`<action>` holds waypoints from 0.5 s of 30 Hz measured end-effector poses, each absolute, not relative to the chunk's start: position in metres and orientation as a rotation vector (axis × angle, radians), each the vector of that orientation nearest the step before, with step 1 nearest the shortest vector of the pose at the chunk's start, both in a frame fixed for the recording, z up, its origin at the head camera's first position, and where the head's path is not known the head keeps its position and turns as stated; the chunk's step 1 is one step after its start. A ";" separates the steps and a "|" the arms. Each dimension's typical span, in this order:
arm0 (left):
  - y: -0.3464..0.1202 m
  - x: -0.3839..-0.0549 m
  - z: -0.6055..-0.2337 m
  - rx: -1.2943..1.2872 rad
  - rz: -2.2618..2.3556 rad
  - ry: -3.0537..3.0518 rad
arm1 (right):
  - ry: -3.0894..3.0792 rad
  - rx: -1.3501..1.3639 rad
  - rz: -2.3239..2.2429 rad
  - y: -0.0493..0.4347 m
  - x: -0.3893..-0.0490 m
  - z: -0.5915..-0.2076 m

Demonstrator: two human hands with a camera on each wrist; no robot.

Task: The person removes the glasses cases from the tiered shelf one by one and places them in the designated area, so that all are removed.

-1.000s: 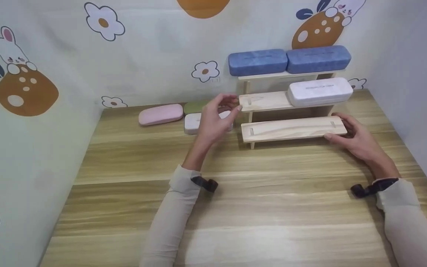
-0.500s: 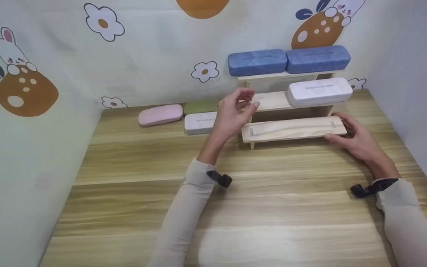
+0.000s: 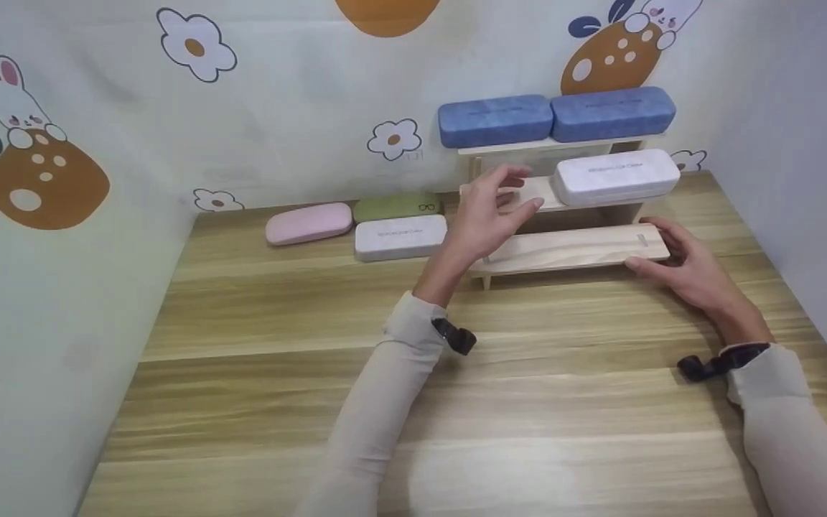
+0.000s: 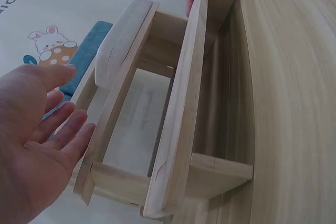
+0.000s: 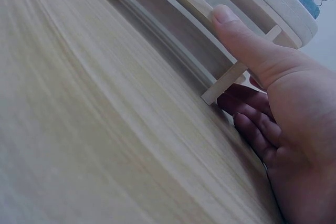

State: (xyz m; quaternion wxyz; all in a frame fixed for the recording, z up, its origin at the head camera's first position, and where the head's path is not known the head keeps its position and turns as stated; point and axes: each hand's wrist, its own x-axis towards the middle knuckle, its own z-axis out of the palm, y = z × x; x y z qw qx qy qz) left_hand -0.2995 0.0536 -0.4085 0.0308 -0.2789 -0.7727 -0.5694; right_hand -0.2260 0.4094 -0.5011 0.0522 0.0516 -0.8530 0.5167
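A three-step wooden display rack [image 3: 571, 249] stands on the table near the back wall. My right hand [image 3: 690, 273] holds the right end of its lowest step; in the right wrist view the thumb [image 5: 236, 27] lies along the front edge and the fingers are by the side leg. My left hand [image 3: 485, 219] is held over the left part of the rack, fingers loosely bent with nothing in them. In the left wrist view, that hand's palm [image 4: 31, 135] faces the middle step. A white glasses case [image 3: 618, 177] sits on the middle step's right half.
Two blue glasses cases [image 3: 496, 120] sit side by side on the top step. Left of the rack, a pink case [image 3: 309, 224], a green case [image 3: 395, 207] and another white case [image 3: 399, 238] lie on the wooden table [image 3: 277, 402]. Patterned walls [image 3: 277, 129] enclose the back and sides.
My left hand has moved right, from the left end of the middle step to over the rack, uncovering the white and green cases. The right hand has kept its place on the lowest step.
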 end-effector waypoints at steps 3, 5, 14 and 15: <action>0.061 -0.301 -0.409 -0.870 -1.741 -2.367 | -2.582 0.169 1.581 0.410 -0.226 -0.502; 0.065 -0.302 -0.408 -0.868 -1.731 -2.369 | -2.569 0.178 1.594 0.410 -0.226 -0.503; 0.083 -0.308 -0.406 -0.909 -1.545 -2.487 | -2.585 0.152 1.583 0.410 -0.226 -0.502; 0.084 -0.308 -0.406 -0.917 -1.500 -2.503 | -2.587 0.151 1.585 0.410 -0.226 -0.502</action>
